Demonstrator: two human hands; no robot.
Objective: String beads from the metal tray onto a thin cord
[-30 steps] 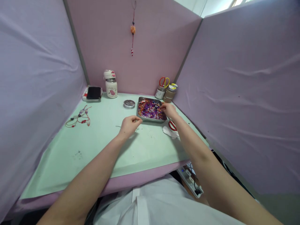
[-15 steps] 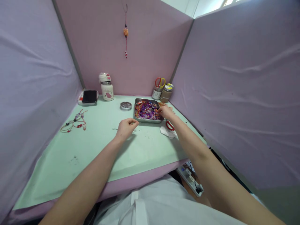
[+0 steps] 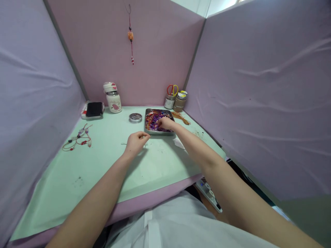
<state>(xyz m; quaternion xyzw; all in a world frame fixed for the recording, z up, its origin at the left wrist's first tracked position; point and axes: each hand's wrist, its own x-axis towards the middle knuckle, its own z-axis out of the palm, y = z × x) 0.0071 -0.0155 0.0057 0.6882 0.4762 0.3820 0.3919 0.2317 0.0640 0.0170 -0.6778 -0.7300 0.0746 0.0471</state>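
Note:
My left hand is closed in a pinch just above the table, in front of the tray. Bits of a thin pale cord show on either side of it, and the fingertips appear to hold this cord. My right hand reaches into a metal tray filled with purple, orange and red beads. Its fingers are bent together among the beads; whatever lies between them is too small to make out. Behind the left hand stands a small round tin with dark contents.
Finished-looking beaded cords lie at left, below a black phone-like slab on a box. A white bottle, scissors in a jar, a brown jar and orange cord line the back. A beaded string hangs on the partition.
My right hand has moved left from the tray's right edge to deeper among the beads. Its forearm now covers the red-handled scissors. My left hand keeps its pinch; the view has shifted slightly.

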